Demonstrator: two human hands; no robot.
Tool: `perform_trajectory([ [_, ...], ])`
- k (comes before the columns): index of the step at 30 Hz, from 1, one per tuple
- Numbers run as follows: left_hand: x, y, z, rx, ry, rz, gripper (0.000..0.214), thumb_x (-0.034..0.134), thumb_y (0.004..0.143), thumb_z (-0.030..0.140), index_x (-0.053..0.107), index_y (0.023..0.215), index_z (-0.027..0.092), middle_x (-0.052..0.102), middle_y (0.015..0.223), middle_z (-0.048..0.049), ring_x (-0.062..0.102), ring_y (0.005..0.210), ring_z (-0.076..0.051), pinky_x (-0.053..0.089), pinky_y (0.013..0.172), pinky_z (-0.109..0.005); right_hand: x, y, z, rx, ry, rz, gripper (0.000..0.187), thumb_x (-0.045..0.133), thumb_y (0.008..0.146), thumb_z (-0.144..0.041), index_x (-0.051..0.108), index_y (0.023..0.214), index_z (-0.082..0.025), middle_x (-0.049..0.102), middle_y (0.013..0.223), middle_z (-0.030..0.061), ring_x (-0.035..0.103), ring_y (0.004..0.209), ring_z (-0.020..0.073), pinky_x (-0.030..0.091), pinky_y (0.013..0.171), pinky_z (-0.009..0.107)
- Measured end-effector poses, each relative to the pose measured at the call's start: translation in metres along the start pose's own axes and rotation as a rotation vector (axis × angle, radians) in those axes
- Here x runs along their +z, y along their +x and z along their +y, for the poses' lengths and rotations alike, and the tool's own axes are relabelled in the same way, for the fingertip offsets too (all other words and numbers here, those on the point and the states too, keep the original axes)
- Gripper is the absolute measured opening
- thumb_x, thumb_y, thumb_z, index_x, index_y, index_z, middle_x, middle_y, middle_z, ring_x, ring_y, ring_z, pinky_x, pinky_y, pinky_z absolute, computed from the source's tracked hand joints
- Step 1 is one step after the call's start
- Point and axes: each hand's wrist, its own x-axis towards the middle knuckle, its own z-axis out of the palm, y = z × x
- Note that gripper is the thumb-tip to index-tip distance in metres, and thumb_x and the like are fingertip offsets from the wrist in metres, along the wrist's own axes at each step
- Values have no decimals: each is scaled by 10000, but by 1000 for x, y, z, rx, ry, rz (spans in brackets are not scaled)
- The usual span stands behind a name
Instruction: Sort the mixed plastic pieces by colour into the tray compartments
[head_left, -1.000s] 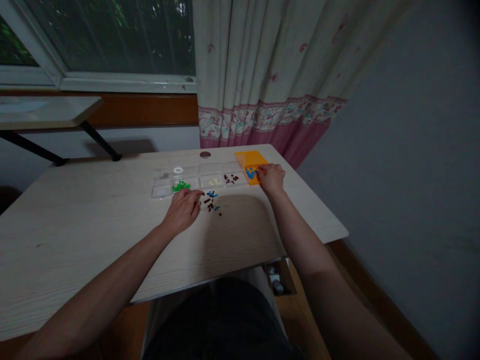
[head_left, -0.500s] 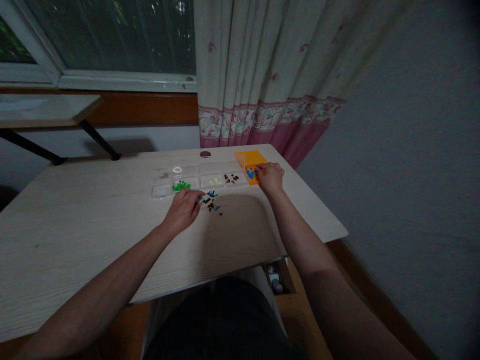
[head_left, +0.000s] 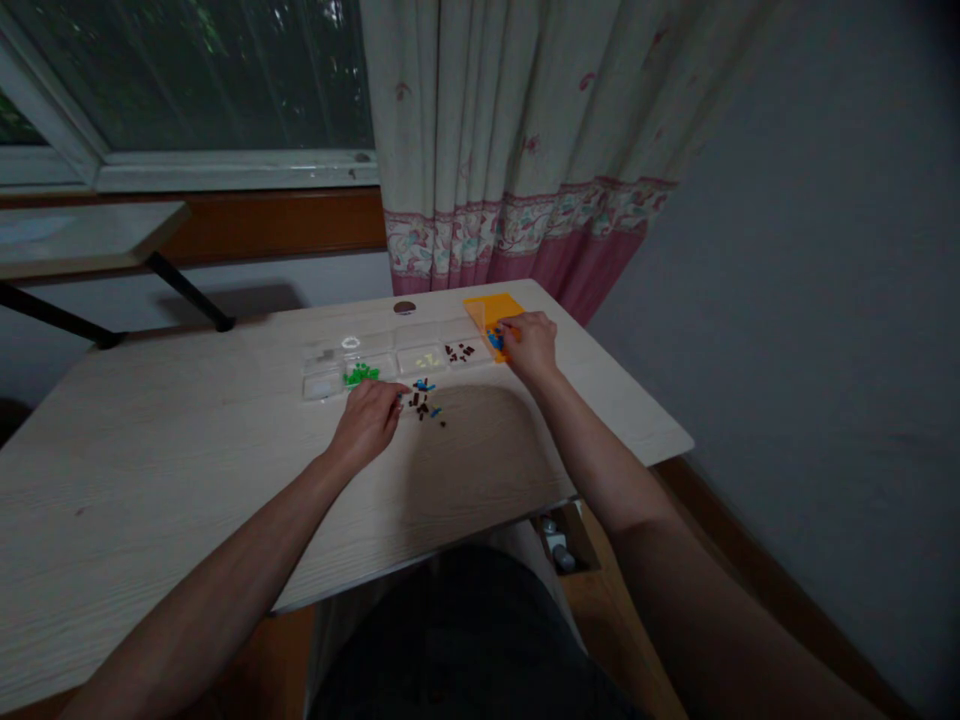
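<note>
Right, from the head camera, both your arms stretch forward over the tabletop [head_left: 187, 470], elbows slightly bent, palms turned down. Your left hand [head_left: 365, 420] sits low by the near edge of the clear trays [head_left: 322, 386], fingers curled, index finger and thumb pointing right at the loose pile [head_left: 421, 409]. Those tips look only a little apart; whether they pinch a piece, you can't tell from this view. Your right hand [head_left: 534, 345] reaches farther out, wrist bent inward, fingers drawn together and dipping into the orange tray [head_left: 495, 303] at the right end of the row. Its fingertips are right at the blue pieces [head_left: 494, 340], too small and dim to tell if one is gripped.

And look at the pieces: tiny, the loose ones a scatter of dark brown and bright blue, lying bare on the wood just in front of the trays. Along the row, left to right, bright green pieces [head_left: 361, 374] are heaped together, pale yellow pieces [head_left: 427, 360] spread thinly, brown pieces [head_left: 459, 352] sit loosely apart, then the blue.
</note>
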Motion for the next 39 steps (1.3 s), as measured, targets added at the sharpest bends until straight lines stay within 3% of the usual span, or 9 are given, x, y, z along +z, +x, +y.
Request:
perform_trajectory([
  [5, 1, -1, -3, -80, 82, 70, 274, 511, 929, 331, 618, 1141, 195, 591, 1035, -102, 481, 1055, -293, 400, 956, -458, -3, -2, -4, -28, 39, 5, 352, 436, 941, -321, 751, 1051, -211, 718, 1065, 84, 528, 1073, 276, 317, 923, 410],
  [12, 3, -1, -5, -111, 129, 45, 293, 538, 920, 427, 666, 1069, 210, 585, 1022, -104, 486, 1023, -298, 407, 919, -459, -4, -2, -8, -46, 57, -7, 346, 452, 934, -334, 750, 1063, -213, 718, 1067, 85, 523, 1079, 274, 308, 923, 406],
  [26, -3, -1, 3, -167, 187, 33, 293, 603, 875, 474, 628, 1007, 214, 591, 1023, -112, 479, 1030, -324, 390, 884, -469, -3, -2, -10, -80, 48, -45, 349, 440, 942, -323, 741, 1081, -215, 720, 1072, 85, 523, 1068, 266, 306, 915, 403],
  [39, -2, -1, -1, -113, 132, -2, 191, 525, 932, 363, 637, 948, 209, 583, 981, -100, 494, 1017, -299, 393, 890, -449, -3, -2, -12, -74, 65, -51, 332, 455, 941, -321, 747, 1064, -224, 717, 1071, 90, 524, 1060, 272, 310, 909, 415],
])
